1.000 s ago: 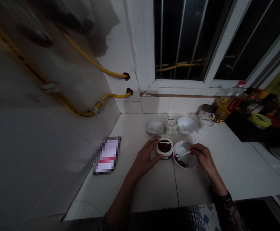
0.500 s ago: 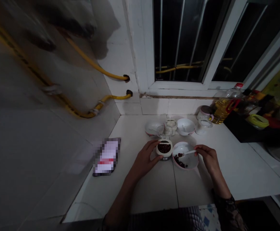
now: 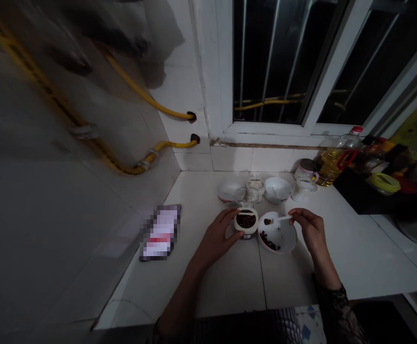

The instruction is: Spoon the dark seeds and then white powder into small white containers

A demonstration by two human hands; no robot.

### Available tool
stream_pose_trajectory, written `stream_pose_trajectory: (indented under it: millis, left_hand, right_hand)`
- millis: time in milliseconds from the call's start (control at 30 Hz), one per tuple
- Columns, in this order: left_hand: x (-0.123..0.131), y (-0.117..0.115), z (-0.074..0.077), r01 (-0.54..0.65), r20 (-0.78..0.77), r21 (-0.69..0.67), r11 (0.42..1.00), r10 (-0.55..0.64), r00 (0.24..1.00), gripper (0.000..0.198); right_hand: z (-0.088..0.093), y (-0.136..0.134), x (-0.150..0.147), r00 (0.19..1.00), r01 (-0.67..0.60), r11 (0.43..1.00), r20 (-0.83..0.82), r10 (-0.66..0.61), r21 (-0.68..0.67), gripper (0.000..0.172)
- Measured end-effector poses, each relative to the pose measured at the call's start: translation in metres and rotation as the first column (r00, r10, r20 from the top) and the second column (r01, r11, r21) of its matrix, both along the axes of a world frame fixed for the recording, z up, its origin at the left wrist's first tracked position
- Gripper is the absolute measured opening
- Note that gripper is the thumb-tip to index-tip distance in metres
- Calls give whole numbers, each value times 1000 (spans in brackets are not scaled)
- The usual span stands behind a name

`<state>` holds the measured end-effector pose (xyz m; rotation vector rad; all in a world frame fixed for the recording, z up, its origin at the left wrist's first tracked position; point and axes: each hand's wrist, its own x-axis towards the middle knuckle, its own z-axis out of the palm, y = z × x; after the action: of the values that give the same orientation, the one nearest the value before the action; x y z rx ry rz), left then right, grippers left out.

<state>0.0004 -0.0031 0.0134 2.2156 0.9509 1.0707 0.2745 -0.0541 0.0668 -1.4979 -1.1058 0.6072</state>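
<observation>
Below centre, left hand (image 3: 219, 235) is half-closed around the jar (image 3: 246, 221). Right hand (image 3: 310, 230) pinches spoon (image 3: 283, 218), seemingly loaded, over bowl (image 3: 285, 238)

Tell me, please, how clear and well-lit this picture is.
The head view is dim, its window panes nearly black; in that view the yellow hose at upper left is blurred, the left hand, right hand and white bowl clearer; in that view, the flat item near the wall is pixelated.
</observation>
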Motion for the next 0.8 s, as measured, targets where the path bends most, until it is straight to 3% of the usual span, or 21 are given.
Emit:
stream_pose_trajectory:
  millis: [167, 267, 400, 467, 600, 800]
  left_hand:
    - [0, 1, -1, 6, -6, -23, 1000, -6, 1000, 50]
    - [1, 1, -1, 11, 3, -4, 1000, -11, 1000, 51]
    - [1, 1, -1, 27, 6, 5, 1000, -27, 1000, 50]
    - [1, 1, -1, 24, 2, -5, 1000, -24, 1000, 49]
    - [1, 1, -3, 3, -5, -7, 1000, -3, 1000, 48]
    - [1, 1, -4, -6, -29, 29, 1000, 7, 1000, 47]
  right_hand:
    - [12, 13, -30, 954, -90, 976, 300, 27, 198, 20]
    - [14, 16, -48, 852, -216, 924, 523, 20, 317, 19]
    - [16, 12, -60, 675, -400, 836, 738, -8, 376, 27]
    - [17, 9, -59, 625, -438, 812, 780, -33, 386, 31]
    - [16, 3, -44, 629, -395, 804, 769, -116, 444, 29]
    - [-6, -2, -3, 635, -281, 869, 758, -149, 407, 21]
